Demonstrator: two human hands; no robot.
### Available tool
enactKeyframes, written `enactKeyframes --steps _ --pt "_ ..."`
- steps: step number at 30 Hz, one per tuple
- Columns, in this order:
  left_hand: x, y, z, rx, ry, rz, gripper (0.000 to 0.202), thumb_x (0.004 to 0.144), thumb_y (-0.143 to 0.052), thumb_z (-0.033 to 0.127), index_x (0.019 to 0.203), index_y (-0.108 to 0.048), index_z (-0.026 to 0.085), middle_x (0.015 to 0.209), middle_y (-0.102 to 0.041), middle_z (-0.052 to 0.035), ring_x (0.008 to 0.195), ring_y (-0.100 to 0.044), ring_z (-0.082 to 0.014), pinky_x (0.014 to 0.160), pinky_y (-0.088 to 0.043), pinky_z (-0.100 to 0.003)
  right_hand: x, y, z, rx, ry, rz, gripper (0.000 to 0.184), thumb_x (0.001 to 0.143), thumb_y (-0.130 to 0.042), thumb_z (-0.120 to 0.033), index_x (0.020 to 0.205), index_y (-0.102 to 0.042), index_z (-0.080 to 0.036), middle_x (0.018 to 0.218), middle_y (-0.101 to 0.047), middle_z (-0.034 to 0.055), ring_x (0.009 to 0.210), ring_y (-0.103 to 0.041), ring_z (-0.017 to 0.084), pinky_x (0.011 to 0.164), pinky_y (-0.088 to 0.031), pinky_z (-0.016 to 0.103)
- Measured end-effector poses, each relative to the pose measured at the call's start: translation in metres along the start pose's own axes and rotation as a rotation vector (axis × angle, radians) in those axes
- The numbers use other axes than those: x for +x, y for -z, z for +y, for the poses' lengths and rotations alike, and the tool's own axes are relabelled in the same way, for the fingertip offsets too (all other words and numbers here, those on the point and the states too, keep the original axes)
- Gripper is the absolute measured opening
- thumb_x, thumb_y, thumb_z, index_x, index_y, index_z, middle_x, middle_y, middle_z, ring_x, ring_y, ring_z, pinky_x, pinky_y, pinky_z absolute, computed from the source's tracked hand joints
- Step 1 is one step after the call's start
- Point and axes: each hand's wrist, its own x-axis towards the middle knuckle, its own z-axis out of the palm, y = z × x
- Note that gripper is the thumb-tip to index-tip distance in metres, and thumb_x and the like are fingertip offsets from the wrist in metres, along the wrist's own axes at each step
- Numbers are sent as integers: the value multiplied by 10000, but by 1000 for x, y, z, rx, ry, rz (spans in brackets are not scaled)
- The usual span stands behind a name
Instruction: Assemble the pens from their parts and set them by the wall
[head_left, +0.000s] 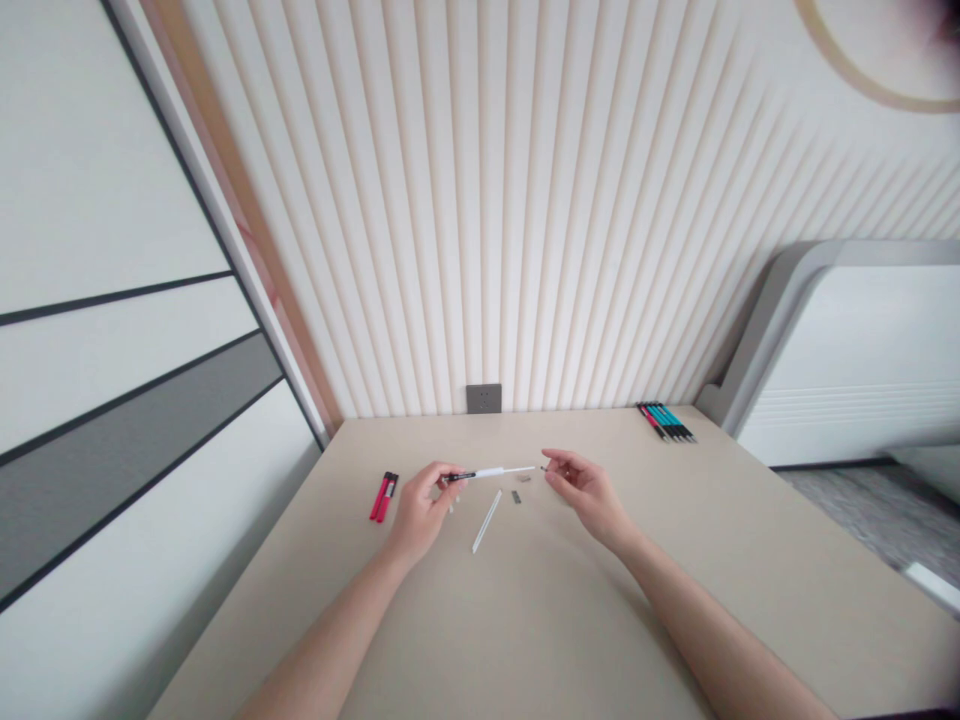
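Observation:
My left hand (427,505) is closed around the black end of a pen part, whose slim white tube (491,472) points right, narrowing to a thin rod. A short gap beyond that rod's tip, my right hand (581,490) pinches a tiny dark piece (544,468), too small to name. Below the tube, thin white sticks (487,522) lie on the table beside a small dark piece (516,497). Small metallic bits (524,479) rest under the gap between the hands. Pale little pieces near my left fingers are partly hidden.
Pink barrels with black ends (384,498) lie left of my left hand on the beige table (600,630). Several pens in blue, pink and black (667,422) sit in a row at the back right. A socket (484,399) is on the ribbed wall behind.

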Motion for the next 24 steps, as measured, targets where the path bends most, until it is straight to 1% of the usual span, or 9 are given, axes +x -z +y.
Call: enactKeyframes --steps 3,9,17,20,24 --pt "0 0 0 4 -2 -1 147 872 -594 324 917 -655 199 829 -683 -11 748 -615 -160 703 -482 -255 0 0 2 0 10 7 349 829 -660 -404 1123 -648 -214 883 -614 35 745 -545 145 666 -439 277" --pt "1 0 1 -9 -9 5 149 868 -591 325 910 -659 199 827 -685 -17 747 -617 -167 682 -490 -258 0 0 -1 -44 15 3 276 835 -654 -392 1044 -677 -214 854 -620 38 767 -558 158 668 -443 282" --pt "0 0 0 -4 -10 -21 142 869 -592 315 916 -657 197 848 -685 -21 742 -608 -161 683 -488 -258 1 0 1 -82 31 -6 269 840 -643 -387 1043 -673 -213 867 -629 44 772 -573 163 672 -462 288" --pt "0 0 0 6 -10 -35 153 872 -589 323 922 -657 196 846 -684 -22 749 -609 -163 694 -488 -261 1 -1 0 -153 69 -6 250 850 -625 -382 1028 -676 -213 868 -635 45 763 -580 165 679 -471 294" --pt "0 0 -1 14 -8 -42 159 874 -580 324 924 -659 196 837 -684 -24 734 -610 -165 673 -488 -258 -1 0 -5 -285 155 -18 210 880 -583 -348 1020 -676 -222 893 -637 52 756 -587 169 709 -487 313"
